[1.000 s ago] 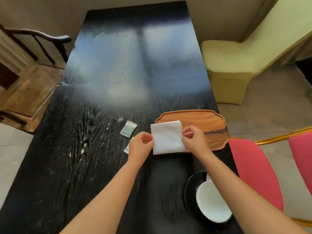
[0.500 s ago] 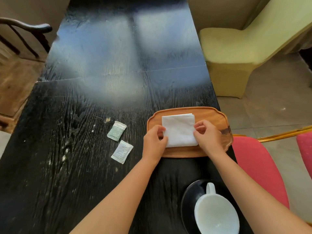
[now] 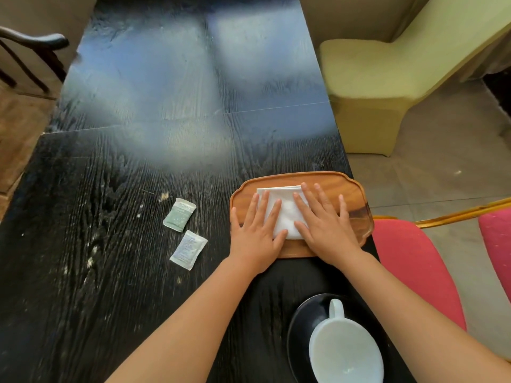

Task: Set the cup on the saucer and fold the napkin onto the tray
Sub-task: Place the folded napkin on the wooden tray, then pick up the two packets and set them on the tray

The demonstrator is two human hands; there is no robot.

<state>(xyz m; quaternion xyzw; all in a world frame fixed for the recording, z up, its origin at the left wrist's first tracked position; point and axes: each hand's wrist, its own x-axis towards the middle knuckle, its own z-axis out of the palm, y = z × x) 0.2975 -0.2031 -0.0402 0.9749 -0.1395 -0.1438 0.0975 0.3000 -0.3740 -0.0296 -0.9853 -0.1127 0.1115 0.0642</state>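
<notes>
A folded white napkin lies on the wooden tray near the table's right edge. My left hand rests flat on the napkin's left part, fingers spread. On its right part my right hand presses flat, fingers apart too. Neither hand grips anything. Close to me, a white cup with its handle pointing away stands on a black saucer at the bottom right, partly cut off by the frame and my right forearm.
Two small sachets, a green one and a pale one, lie left of the tray on the black table. A pink chair and a yellow-green chair stand to the right. A dark wooden chair is at the far left.
The napkin went from above the table in my pinching fingers onto the tray. Both hands have let go and now lie flat on it.
</notes>
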